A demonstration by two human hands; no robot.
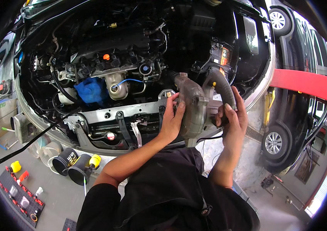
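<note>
We are holding a grey handheld blower (194, 106) over the front of an open engine bay (132, 57), its nozzle pointing up and left toward the engine. Just above our right hand, a battery (220, 56) is showing an orange-and-black rectangular label, and further left of our left hand a small round orange cap (106, 57) is sitting on top of the engine, with a blue cloth (91, 90) bunched below it. Down and to the left of our left forearm, two black tubs (71, 165) are standing on the floor beside a yellow-topped bottle (94, 160), and a black tray (19, 194) with red edges is lying further out.

Our left hand (172, 115) is pressing flat against the blower's round body, fingers spread and pointing up. Our right hand (233, 115) is wrapping around the curved black handle (221, 86), thumb resting on its near side. Both forearms are rising from the lower edge, the hands close together with the blower between them.
</note>
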